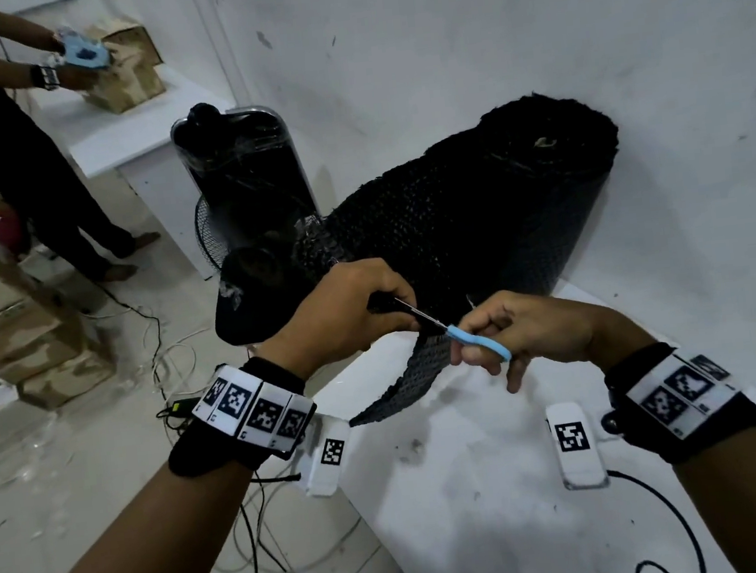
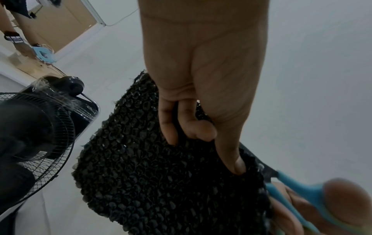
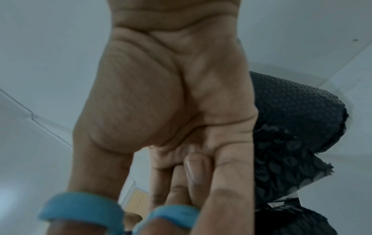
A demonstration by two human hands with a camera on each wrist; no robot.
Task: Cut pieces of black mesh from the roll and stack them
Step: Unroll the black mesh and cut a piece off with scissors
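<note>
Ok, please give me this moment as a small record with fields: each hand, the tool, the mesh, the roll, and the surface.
left hand: holds the mesh up by its edge
right hand: fingers through the scissors' handles
scissors: blue handles, blades at the mesh by the left hand
mesh: black strip, lower end hanging to the table
roll: black, lying on the table against the wall
table: white, smudged

Quick count from the head view: one big mesh roll [image 1: 475, 210], one pair of blue scissors [image 1: 475, 341], two white marker tags [image 1: 326, 457] on the table, one fan [image 1: 231, 236], two hands working, plus one other person [image 1: 1, 139] back left with a cardboard box [image 1: 130, 74].
</note>
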